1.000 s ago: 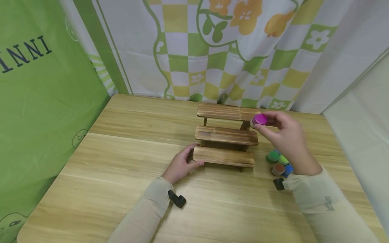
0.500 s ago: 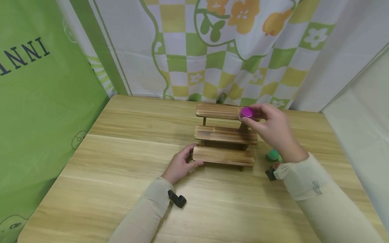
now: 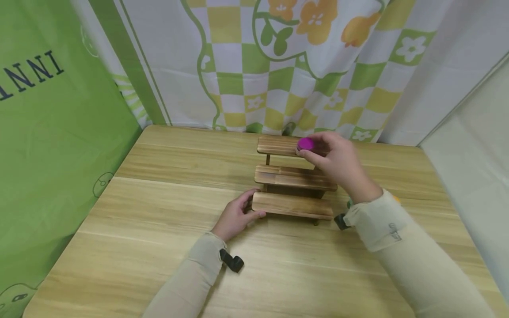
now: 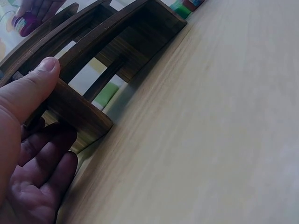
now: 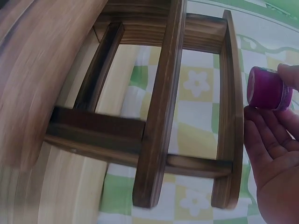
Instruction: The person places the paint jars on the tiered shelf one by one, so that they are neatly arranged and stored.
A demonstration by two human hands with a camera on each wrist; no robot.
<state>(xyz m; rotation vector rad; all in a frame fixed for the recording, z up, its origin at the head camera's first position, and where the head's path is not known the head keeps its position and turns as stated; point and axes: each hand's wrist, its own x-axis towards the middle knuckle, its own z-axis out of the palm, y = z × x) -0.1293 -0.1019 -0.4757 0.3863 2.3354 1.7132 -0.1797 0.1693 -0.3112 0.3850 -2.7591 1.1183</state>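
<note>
A three-step wooden display stand [image 3: 292, 203] stands on the table, its steps rising toward the back. My left hand [image 3: 235, 217] grips the left end of the lowest step, thumb [image 4: 44, 70] on the wood and fingers curled beneath. In my right hand [image 3: 343, 163] a small round jar [image 3: 305, 144] with a magenta lid is pinched between thumb and fingers. It overlaps the middle of the top step in the head view. The right wrist view shows the magenta jar [image 5: 266, 88] beside the top step's edge, tipped on its side in that picture.
Several small jars are mostly hidden by my right sleeve; a bit of an orange lid [image 3: 396, 199] shows. Green [image 4: 180, 8] and red jars peek past the stand in the left wrist view. A checked curtain [image 3: 242, 57] hangs behind the wooden table [image 3: 167, 198].
My right hand has carried the magenta-lidded jar leftward and slightly back, from the top step's right end to its middle. The sleeve now covers most other jars. My left hand stays put.
</note>
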